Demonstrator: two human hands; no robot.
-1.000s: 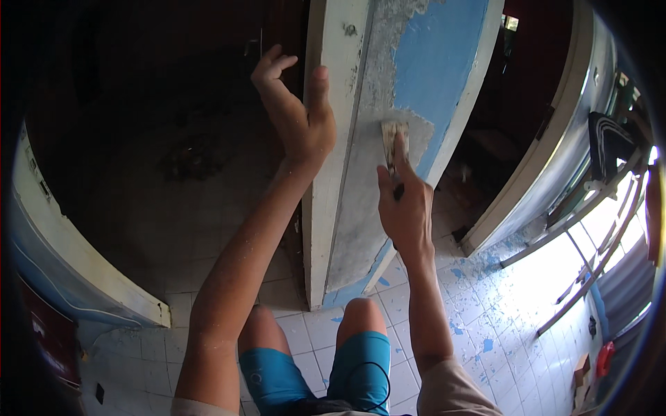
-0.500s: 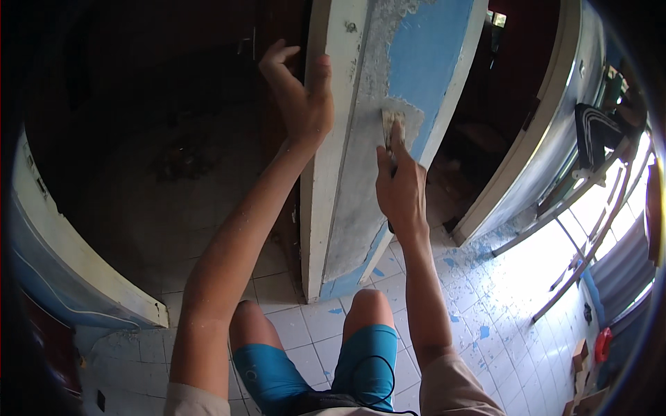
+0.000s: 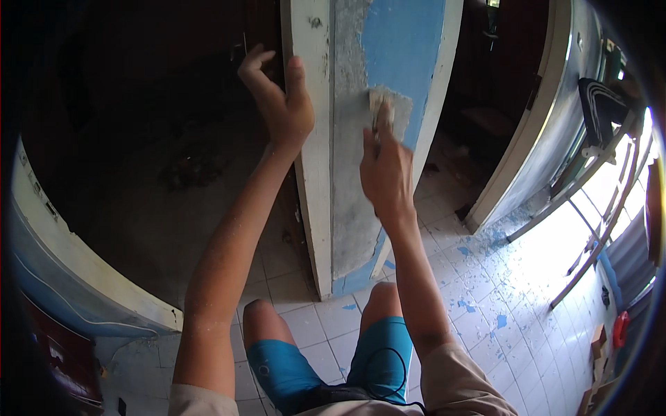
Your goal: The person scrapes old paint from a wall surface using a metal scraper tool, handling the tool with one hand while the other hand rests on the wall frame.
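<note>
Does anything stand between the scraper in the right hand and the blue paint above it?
Nothing visible does: the scraper, held in the right hand, is just below the blue paint; the left hand is off to the left.

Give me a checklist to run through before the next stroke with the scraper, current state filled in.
1. Scraper gripped: ok, the right hand holds it, index finger extended toward the blade.
2. Blade near the blue paint: ok, close to the paint's ragged lower edge.
3. Left hand away from the blade: ok, off to the left, apart from it.
4. Left hand braced on the white door frame: cannot tell, it overlaps the frame in view but contact is unclear.
5. Floor free of debris: not ok, blue flakes lie on the tiles.
</note>
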